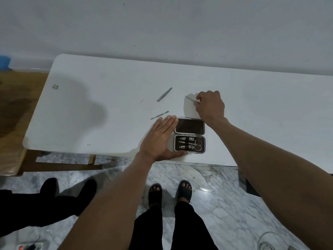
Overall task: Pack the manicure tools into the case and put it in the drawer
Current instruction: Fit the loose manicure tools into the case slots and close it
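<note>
A small black manicure case [189, 135] lies open on the white table [108, 109], near its front edge. Its lower half holds scissors, two clippers and a pointed tool. My left hand [162, 139] lies flat with straight fingers against the case's left side, thumb along its front edge. My right hand [210, 105] is behind the case and pinches a thin metal tool [191, 98] that points left. Tweezers [164, 94] and a slim metal pusher [159, 115] lie loose on the table behind my left hand.
A thin dark pin [185, 117] lies just behind the case lid. The table stands against a white wall. A wooden bench [14, 105] is at the left. Another person's dark legs [45, 199] are at the lower left, my sandalled feet on the marble floor below.
</note>
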The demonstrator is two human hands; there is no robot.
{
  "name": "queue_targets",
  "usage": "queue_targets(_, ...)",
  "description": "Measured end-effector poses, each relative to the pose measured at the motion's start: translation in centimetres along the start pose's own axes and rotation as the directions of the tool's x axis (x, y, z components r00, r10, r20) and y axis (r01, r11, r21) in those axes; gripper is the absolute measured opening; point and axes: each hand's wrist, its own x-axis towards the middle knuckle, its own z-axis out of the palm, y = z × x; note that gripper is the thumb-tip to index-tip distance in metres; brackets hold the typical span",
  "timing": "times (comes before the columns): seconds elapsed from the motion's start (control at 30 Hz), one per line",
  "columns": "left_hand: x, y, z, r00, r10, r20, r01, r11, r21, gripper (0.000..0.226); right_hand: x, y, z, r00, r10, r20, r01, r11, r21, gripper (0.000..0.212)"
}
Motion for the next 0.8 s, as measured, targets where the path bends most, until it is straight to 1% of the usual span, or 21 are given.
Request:
queue_targets(0.13, 0.0, 0.0, 0.0, 1.000, -0.004, 0.000, 0.004, 1.000, -0.010, 0.121, 0.0, -0.3, 0.3, 0.999, 0.020, 0.031, -0.021, 1.000, 0.011, 0.018)
queue_targets(0.27, 0.0, 0.0, 0.0, 1.000, -0.005, 0.012, 0.005, 1.000, -0.001, 0.121, 0.0, -0.4, 0.4, 0.995, -0.034, 0.089, 0.045, 0.991, -0.127, 0.018)
queue_targets(0.4, -0.1, 0.0, 0.0, 1.000, -0.014, 0.006, 0.014, 1.000, -0.004, 0.122, -0.2, -0.6, 0.7, 0.988, -0.061, 0.143, 0.094, 0.967, -0.238, 0.032)
queue_targets(0.53, 0.0, 0.0, 0.1, 1.000, -0.009, -0.009, 0.009, 1.000, -0.008, 0.122, -0.3, -0.6, 0.8, 0.986, -0.073, 0.147, 0.112, 0.953, -0.282, 0.037)
queue_targets(0.63, 0.0, 0.1, -0.1, 1.000, -0.013, 0.003, 0.013, 1.000, -0.012, 0.122, -0.4, -0.6, 0.9, 0.986, -0.093, 0.137, 0.125, 0.963, -0.238, 0.036)
queue_targets(0.73, -0.1, 0.0, -0.1, 1.000, -0.016, 0.015, 0.016, 1.000, -0.007, 0.121, -0.4, 0.1, 0.8, 0.994, -0.092, 0.060, 0.097, 0.991, -0.091, 0.023)
queue_targets(0.8, -0.1, 0.0, -0.1, 1.000, -0.013, 0.004, 0.013, 1.000, -0.011, 0.121, -0.6, 0.7, 0.6, 0.997, -0.071, 0.019, 0.071, 0.997, 0.002, 0.020)
